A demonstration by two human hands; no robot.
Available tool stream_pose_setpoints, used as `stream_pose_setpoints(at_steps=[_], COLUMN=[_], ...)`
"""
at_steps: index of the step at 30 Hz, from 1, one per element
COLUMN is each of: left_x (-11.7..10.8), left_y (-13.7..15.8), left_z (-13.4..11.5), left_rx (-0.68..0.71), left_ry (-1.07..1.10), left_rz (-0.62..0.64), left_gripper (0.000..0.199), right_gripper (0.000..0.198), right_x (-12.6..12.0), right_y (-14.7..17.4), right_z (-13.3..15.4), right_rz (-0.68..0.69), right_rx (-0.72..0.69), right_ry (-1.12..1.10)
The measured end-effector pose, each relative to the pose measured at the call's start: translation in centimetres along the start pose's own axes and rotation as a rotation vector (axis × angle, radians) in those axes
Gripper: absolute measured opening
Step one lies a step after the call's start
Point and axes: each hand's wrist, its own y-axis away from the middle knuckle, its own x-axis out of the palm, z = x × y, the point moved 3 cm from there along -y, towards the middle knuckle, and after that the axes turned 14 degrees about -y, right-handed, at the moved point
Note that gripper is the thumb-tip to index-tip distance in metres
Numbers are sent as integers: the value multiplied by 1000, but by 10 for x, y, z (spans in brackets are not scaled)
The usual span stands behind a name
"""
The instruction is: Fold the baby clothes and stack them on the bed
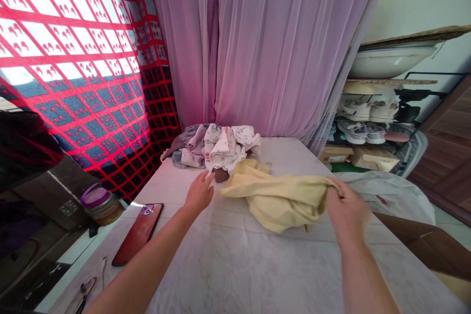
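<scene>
A yellow garment (283, 196) is stretched loosely across the middle of the table, its folds blurred in places. My right hand (348, 208) pinches its right end and lifts that side. My left hand (200, 191) reaches over the tabletop with fingers extended, holding nothing, a little left of the garment. Just beyond those fingers lies a small dark brown piece (221, 175) whose kind I cannot make out. Behind it sits a pile of crumpled clothes (224, 147) in white print, pink and grey-blue. The garment's exact type does not show.
A red phone (139, 235) lies at the table's left, with glasses (83, 297) and a white cable nearby. Left of the table stands a purple-lidded jar (101, 203). Purple curtains (275, 49) hang behind. On the right are a shoe rack (368, 125) and a cardboard box (423, 243).
</scene>
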Motion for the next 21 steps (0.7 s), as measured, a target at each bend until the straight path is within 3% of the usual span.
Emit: stream_pose_setpoints(at_steps=[1, 2, 7, 11, 17, 21], left_x=[0, -1, 2, 15, 41, 32], left_y=[-7, -15, -55, -85, -134, -159], left_z=[1, 1, -15, -38, -39, -25], left_rx=[-10, -20, -74, 47, 79, 112], left_ry=[5, 13, -4, -201, -283, -275], left_rz=[-7, -9, 44, 99, 147, 108], left_gripper=[48, 48, 72, 89, 57, 39], right_gripper=[43, 46, 50, 51, 39, 40], right_x=[-2, 0, 43, 76, 94, 90], right_y=[-9, -13, 4, 20, 35, 38], right_z=[-7, -12, -28, -57, -93, -94], right_rz=[-87, -90, 142, 208, 275, 304], right_rx=[35, 52, 118, 248, 234, 194], right_ry=[-44, -103, -300, -366, -433, -397])
